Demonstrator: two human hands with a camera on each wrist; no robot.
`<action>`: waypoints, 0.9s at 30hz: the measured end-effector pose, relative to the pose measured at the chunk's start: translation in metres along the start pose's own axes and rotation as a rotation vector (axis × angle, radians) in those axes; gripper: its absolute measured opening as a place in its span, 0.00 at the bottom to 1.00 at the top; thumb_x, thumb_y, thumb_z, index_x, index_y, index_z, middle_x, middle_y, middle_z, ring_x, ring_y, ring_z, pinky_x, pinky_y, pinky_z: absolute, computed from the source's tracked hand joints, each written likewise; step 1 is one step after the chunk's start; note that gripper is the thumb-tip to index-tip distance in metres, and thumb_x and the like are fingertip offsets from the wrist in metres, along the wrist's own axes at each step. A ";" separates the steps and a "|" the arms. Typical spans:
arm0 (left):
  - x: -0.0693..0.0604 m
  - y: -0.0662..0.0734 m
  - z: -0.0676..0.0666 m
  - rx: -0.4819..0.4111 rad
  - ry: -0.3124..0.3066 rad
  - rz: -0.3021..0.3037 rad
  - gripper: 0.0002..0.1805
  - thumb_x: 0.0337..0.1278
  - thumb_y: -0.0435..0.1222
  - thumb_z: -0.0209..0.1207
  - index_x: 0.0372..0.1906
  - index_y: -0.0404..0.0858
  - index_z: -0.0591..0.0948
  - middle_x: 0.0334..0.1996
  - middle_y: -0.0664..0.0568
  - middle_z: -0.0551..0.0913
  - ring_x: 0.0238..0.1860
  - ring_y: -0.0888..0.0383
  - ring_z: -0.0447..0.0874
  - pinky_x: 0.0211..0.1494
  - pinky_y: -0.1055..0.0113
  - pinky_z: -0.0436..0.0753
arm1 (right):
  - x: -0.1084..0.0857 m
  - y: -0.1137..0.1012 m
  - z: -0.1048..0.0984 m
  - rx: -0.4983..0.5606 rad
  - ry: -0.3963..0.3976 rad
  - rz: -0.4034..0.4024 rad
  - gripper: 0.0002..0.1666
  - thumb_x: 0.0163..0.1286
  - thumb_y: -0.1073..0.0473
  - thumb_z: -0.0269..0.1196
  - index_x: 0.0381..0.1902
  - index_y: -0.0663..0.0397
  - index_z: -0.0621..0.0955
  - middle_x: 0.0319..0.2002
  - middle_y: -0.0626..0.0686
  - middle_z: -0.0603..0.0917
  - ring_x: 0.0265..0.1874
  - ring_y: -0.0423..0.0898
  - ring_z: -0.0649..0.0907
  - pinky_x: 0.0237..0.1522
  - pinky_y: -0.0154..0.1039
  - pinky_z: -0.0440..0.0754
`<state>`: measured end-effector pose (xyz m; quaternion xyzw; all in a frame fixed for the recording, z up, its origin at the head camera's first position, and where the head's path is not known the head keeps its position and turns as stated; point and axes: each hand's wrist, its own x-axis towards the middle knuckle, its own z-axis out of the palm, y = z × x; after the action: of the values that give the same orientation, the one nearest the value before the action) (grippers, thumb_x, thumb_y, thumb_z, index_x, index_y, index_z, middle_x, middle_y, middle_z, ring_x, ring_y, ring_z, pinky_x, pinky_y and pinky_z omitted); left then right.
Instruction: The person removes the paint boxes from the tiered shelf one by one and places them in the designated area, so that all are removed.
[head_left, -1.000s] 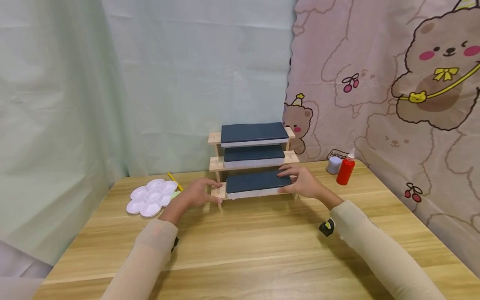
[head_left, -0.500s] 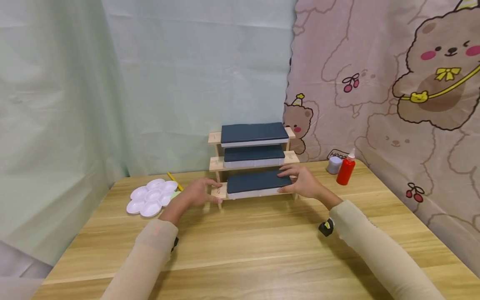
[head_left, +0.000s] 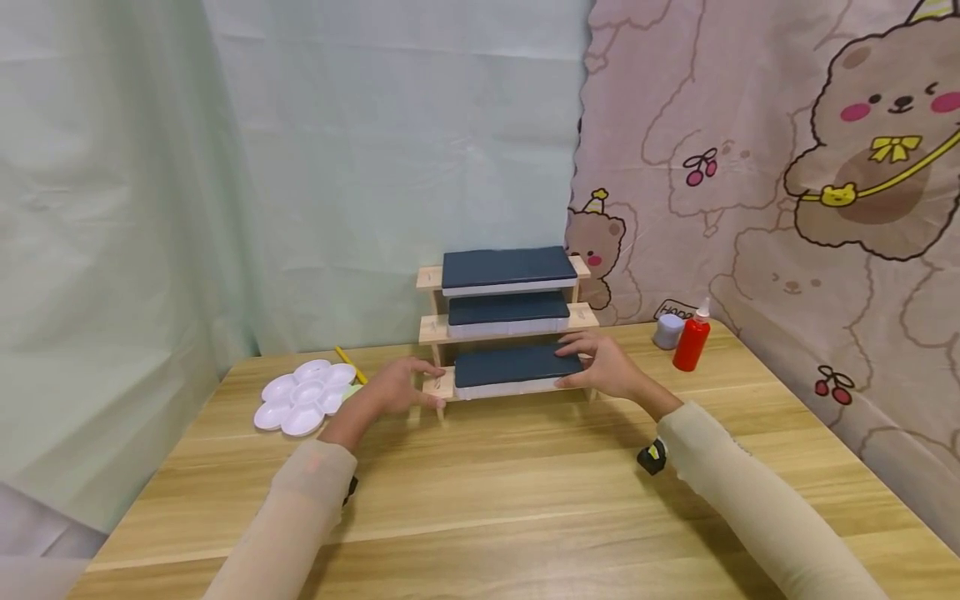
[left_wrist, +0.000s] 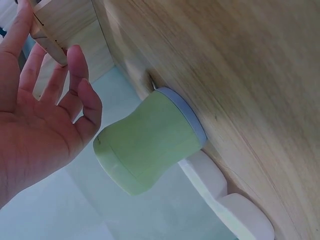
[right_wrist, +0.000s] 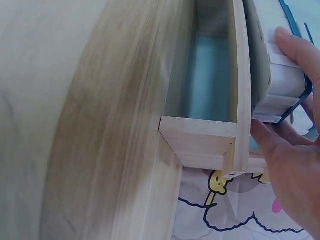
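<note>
A three-tier wooden shelf [head_left: 444, 384] stands towards the back of the table. Each tier bears a long white box with a dark blue lid: the top box [head_left: 508, 268], the middle box [head_left: 508, 308] and the lowest box [head_left: 513, 367]. With thumb and fingers, my left hand [head_left: 392, 388] pinches the left end of the lowest tier; the left wrist view shows the wooden end [left_wrist: 49, 46] between them. My right hand [head_left: 609, 368] grips the right end of the lowest box, thumb at its white front and fingers on the lid. In the right wrist view, this box [right_wrist: 280, 75] rests close against the tier.
Left of the shelf lie a white flower-shaped palette [head_left: 306, 393] and a yellow stick [head_left: 350, 364]. A green waisted cup [left_wrist: 147, 142] stands beside the palette. At the right back are a red squeeze bottle [head_left: 691, 342] and a small lilac jar [head_left: 667, 331]. Curtains hang behind.
The lowest box has slid very slightly to the right on its tier. Both hands keep nearly the same places and holds.
</note>
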<state>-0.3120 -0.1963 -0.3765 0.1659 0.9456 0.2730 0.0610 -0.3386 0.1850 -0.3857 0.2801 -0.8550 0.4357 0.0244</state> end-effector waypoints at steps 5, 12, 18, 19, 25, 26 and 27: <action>0.001 -0.001 0.000 0.007 -0.001 0.012 0.31 0.47 0.45 0.75 0.59 0.41 0.82 0.61 0.43 0.78 0.66 0.39 0.69 0.66 0.45 0.70 | 0.001 0.000 0.001 -0.010 0.000 0.005 0.30 0.48 0.57 0.81 0.51 0.59 0.86 0.62 0.58 0.78 0.63 0.57 0.75 0.57 0.57 0.78; 0.003 -0.004 0.001 0.011 0.001 0.005 0.32 0.46 0.47 0.75 0.59 0.42 0.83 0.61 0.43 0.78 0.66 0.39 0.69 0.66 0.45 0.70 | 0.001 0.000 0.001 -0.026 -0.002 0.000 0.30 0.48 0.57 0.81 0.50 0.58 0.86 0.62 0.59 0.78 0.64 0.58 0.74 0.60 0.59 0.75; 0.003 -0.004 0.002 0.003 0.000 0.000 0.32 0.47 0.47 0.75 0.59 0.42 0.82 0.62 0.42 0.77 0.67 0.39 0.68 0.66 0.45 0.70 | 0.001 0.000 0.002 -0.028 -0.001 0.003 0.29 0.48 0.58 0.81 0.50 0.58 0.86 0.61 0.59 0.78 0.63 0.58 0.74 0.60 0.59 0.74; 0.002 -0.004 0.002 0.004 0.001 0.000 0.32 0.47 0.47 0.75 0.59 0.42 0.82 0.62 0.42 0.78 0.67 0.39 0.68 0.66 0.45 0.70 | 0.001 0.001 0.002 -0.029 -0.001 0.005 0.29 0.48 0.58 0.81 0.50 0.59 0.86 0.61 0.59 0.78 0.63 0.58 0.74 0.60 0.59 0.74; 0.001 -0.003 0.002 -0.005 0.002 -0.008 0.32 0.47 0.46 0.75 0.60 0.42 0.82 0.62 0.42 0.77 0.67 0.39 0.67 0.66 0.45 0.69 | 0.001 0.001 0.002 -0.029 -0.012 -0.001 0.30 0.48 0.57 0.81 0.50 0.59 0.85 0.62 0.61 0.78 0.63 0.60 0.74 0.59 0.60 0.74; 0.001 -0.003 0.001 -0.007 0.002 -0.010 0.31 0.47 0.46 0.75 0.60 0.42 0.82 0.62 0.42 0.77 0.67 0.39 0.67 0.66 0.45 0.69 | 0.001 0.001 0.002 -0.029 -0.015 -0.005 0.30 0.49 0.57 0.81 0.50 0.60 0.85 0.62 0.62 0.77 0.63 0.60 0.74 0.59 0.61 0.74; 0.001 -0.002 0.001 -0.009 0.001 -0.011 0.31 0.48 0.45 0.75 0.60 0.42 0.82 0.62 0.42 0.77 0.68 0.39 0.67 0.66 0.45 0.69 | 0.001 0.001 0.002 -0.029 -0.015 -0.003 0.30 0.48 0.57 0.81 0.50 0.60 0.85 0.62 0.62 0.77 0.63 0.60 0.74 0.59 0.61 0.74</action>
<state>-0.3132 -0.1974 -0.3790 0.1601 0.9454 0.2770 0.0626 -0.3400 0.1835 -0.3877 0.2842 -0.8611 0.4210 0.0227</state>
